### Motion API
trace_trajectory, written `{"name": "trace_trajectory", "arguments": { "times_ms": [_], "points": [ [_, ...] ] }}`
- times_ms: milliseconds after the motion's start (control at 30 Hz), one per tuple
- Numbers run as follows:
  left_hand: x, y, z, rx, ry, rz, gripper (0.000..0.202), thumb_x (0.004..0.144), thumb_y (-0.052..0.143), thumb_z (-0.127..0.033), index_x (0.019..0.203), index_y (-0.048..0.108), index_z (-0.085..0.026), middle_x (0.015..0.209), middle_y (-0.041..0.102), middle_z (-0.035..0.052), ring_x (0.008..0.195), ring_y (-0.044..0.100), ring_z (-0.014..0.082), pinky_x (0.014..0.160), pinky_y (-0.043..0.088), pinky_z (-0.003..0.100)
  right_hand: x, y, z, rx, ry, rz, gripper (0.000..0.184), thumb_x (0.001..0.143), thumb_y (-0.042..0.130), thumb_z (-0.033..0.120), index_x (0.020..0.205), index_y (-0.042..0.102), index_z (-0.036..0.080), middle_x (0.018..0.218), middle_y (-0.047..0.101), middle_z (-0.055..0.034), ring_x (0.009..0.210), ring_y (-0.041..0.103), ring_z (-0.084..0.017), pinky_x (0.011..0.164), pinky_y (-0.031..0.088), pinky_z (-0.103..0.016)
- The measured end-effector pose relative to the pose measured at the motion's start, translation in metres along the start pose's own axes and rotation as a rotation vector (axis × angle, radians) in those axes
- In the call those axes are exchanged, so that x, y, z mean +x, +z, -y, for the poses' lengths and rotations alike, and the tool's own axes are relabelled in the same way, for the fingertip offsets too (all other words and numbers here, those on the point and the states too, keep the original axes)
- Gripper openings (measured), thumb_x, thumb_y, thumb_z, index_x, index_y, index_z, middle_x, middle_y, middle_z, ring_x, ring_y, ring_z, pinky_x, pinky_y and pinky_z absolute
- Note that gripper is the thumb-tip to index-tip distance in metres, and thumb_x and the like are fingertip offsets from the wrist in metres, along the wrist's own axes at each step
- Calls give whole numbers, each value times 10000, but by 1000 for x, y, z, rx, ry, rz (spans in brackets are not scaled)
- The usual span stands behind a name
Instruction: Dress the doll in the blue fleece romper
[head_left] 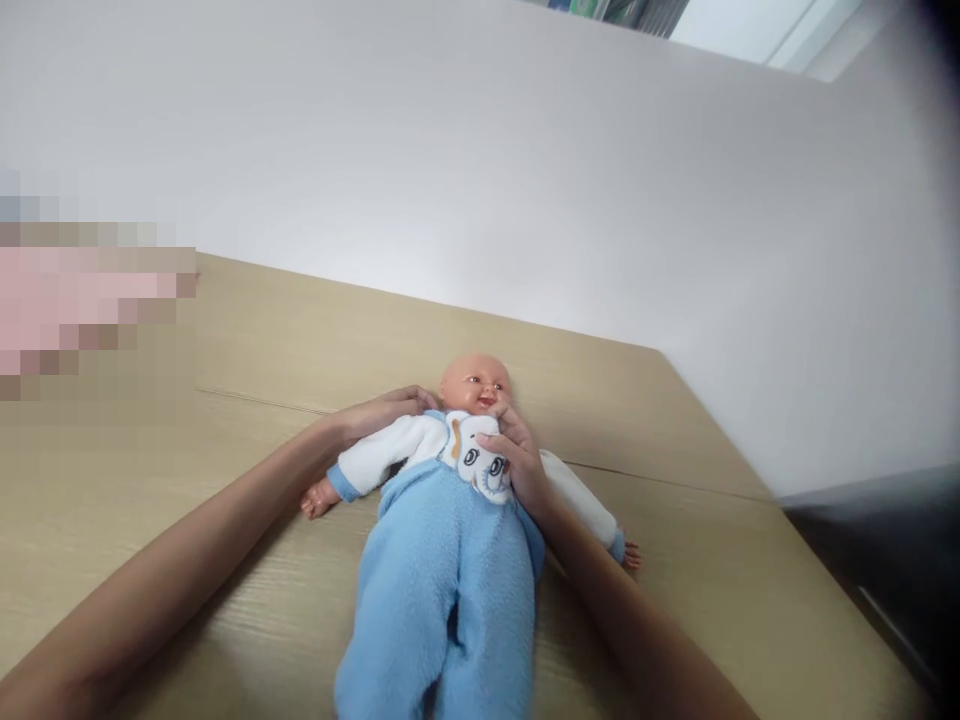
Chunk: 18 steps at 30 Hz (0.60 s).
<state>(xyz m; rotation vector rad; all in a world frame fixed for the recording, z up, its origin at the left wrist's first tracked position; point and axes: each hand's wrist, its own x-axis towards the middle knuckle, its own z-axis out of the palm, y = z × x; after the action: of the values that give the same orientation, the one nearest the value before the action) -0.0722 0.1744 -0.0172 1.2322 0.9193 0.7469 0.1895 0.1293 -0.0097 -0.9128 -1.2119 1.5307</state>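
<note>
While the doll (442, 570) lies in fluffy blue fleece on the smooth wooden table (262, 340), the right hand (523, 462) pinches its white bib (476, 462). The left hand (390, 408) touches the soft shoulder; if it grips, I cannot tell.

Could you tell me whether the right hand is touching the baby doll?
Touching: the head view shows the right hand pinching the baby doll at its white collar.

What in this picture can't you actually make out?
1. The feet of the doll: head view, cut off by the bottom edge.
2. The fingertips of the left hand: head view, hidden behind the doll's neck.
3. Whatever lies far left: head view, covered by a pixelated patch.
4. The dark object at right: head view, blurred and cut by the edge.
</note>
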Motion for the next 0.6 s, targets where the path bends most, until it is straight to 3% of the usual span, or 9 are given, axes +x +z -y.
{"name": "trace_trajectory", "arguments": {
  "times_ms": [67,167,300,433,600],
  "points": [
    [-9,0,-7,70,19,-55,254,805,880,-468,948,798,-275,1083,797,35,970,715,262,859,586,351,0,0,2,-21,17,6,426,767,949,415,902,567,285,763,618,58,600,559,-154,554,444,-285],
    [-26,-2,-22,365,-5,-153,363,870,864,-593,941,775,-248,956,780,57,899,693,274,739,516,327,1,2,7,-59,31,1,475,729,970,439,903,554,288,761,613,57,626,544,-162,586,441,-294],
    [-40,-9,-35,592,-118,-98,522,858,851,-715,994,808,-213,945,820,88,868,709,294,689,476,316,2,4,9,-82,21,-4,456,719,960,426,887,561,282,764,620,54,653,528,-160,613,420,-292],
    [-41,-9,-30,458,-69,-12,436,785,917,-574,1060,858,-241,1107,870,75,1047,762,328,845,560,317,3,5,8,-62,9,2,415,725,944,403,875,578,278,784,640,48,673,544,-162,627,415,-291],
    [-39,-4,-19,339,-48,32,557,759,921,-479,1276,855,-281,1411,850,82,1320,750,358,1070,579,351,4,6,6,-69,6,-5,446,676,945,408,879,569,282,790,633,50,685,547,-165,640,434,-297]
  ]
}}
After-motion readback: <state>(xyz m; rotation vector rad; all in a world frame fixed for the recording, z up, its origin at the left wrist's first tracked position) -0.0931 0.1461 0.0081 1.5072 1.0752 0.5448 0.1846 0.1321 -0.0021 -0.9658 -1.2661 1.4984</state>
